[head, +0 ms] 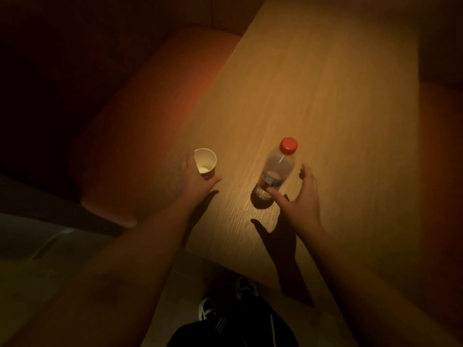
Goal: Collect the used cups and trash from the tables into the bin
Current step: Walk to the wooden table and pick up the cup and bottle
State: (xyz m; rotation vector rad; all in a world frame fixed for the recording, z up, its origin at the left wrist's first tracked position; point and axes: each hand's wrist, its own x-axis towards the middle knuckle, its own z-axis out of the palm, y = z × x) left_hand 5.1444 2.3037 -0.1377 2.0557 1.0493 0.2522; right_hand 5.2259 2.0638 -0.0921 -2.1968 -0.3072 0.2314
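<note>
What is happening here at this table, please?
A person is clearing a wooden table. The left hand is wrapped around a white paper cup near the table's edge. The right hand is open and reaching around a clear plastic bottle with a red cap; its thumb is at the bottle's lower part, but the fingers have not closed on it. Both things are upright. No bin is in view.
</note>
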